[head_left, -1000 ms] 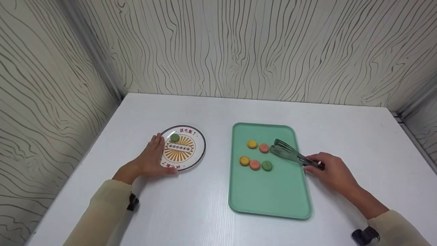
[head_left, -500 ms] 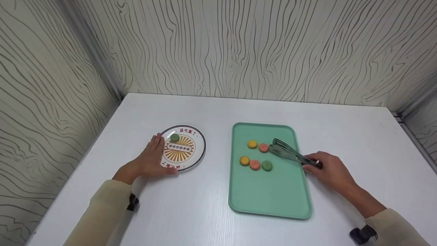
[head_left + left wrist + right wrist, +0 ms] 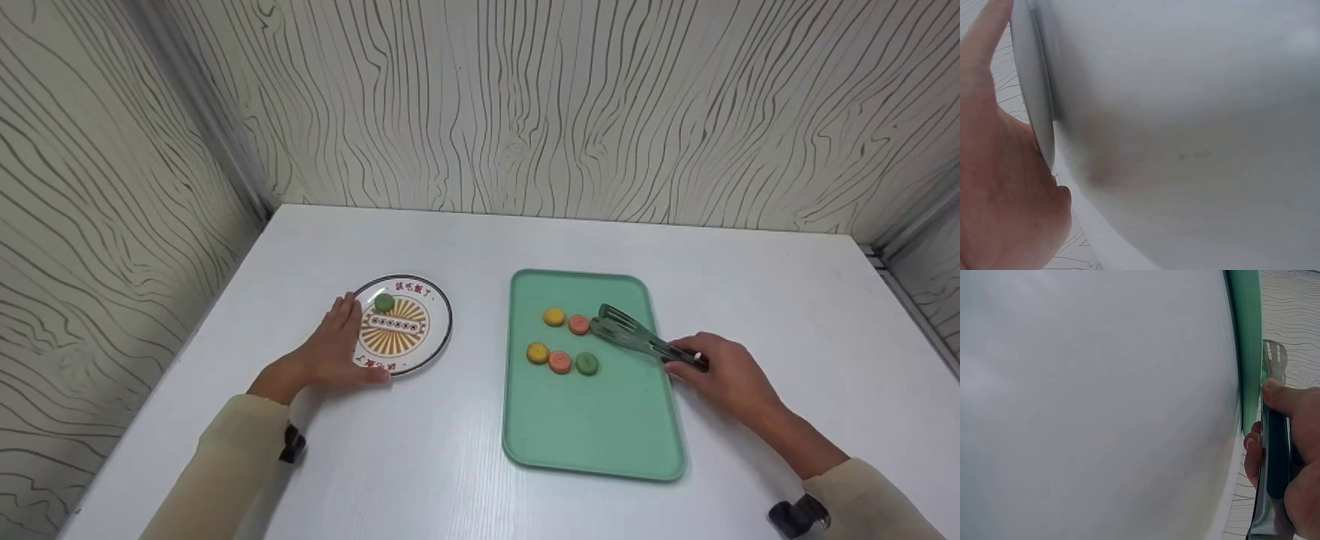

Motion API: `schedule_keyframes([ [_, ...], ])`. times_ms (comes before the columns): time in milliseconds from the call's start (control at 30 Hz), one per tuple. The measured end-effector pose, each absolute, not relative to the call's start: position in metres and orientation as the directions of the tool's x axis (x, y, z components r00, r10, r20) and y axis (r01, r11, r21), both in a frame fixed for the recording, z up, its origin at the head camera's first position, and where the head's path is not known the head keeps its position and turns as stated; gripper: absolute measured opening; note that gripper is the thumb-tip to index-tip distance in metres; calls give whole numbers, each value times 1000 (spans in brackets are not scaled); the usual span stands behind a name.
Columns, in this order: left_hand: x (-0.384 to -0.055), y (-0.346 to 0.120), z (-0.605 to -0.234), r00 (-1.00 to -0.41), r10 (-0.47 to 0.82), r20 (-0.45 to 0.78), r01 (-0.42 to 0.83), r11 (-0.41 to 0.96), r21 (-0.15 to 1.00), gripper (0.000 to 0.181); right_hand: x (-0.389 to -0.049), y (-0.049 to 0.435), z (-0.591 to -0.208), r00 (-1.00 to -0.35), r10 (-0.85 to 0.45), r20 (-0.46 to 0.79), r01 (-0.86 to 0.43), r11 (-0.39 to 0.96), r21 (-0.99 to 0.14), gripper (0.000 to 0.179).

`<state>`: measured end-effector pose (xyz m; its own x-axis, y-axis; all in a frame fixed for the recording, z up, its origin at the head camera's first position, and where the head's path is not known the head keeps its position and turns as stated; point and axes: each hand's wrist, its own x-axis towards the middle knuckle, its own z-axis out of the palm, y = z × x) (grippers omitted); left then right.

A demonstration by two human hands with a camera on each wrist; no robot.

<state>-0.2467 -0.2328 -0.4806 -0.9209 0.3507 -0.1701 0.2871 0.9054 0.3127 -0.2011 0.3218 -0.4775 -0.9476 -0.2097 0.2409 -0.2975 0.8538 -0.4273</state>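
My left hand [image 3: 328,346] rests against the near-left rim of a round white plate [image 3: 439,339], thumb and fingers spread along the edge. One green macaron [image 3: 384,303] sits on that plate. My right hand [image 3: 731,377] grips metal tongs [image 3: 637,339] by their dark handles, and the right wrist view shows thumb and fingers wrapped round the tongs [image 3: 1278,453]. The slotted heads reach over a green tray [image 3: 592,435], right beside a pink macaron [image 3: 578,324]; whether they touch it I cannot tell. A yellow macaron [image 3: 553,316] lies to its left.
Nearer on the tray, a yellow macaron [image 3: 537,352], a pink macaron [image 3: 559,361] and a green macaron [image 3: 587,364] form a row. The white table [image 3: 450,465] meets a patterned back wall [image 3: 487,112]. A gap of bare table separates plate and tray.
My right hand and the tongs have shifted slightly left, bringing the tong heads closer to the upper pink macaron. In the last half second little moves. The left hand stays still.
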Motion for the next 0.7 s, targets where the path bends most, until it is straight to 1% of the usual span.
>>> schedule_keyframes([
  [300,-247,-234,-480,-922,348,-171,281,904,323,133,-201,322,-476,-941,-220,256,-314,849,-425,25],
  [700,-247,-235,-480,-921,348,-175,278,902,331,134,-202,321,-470,-933,-226,282,-332,841,-426,26],
])
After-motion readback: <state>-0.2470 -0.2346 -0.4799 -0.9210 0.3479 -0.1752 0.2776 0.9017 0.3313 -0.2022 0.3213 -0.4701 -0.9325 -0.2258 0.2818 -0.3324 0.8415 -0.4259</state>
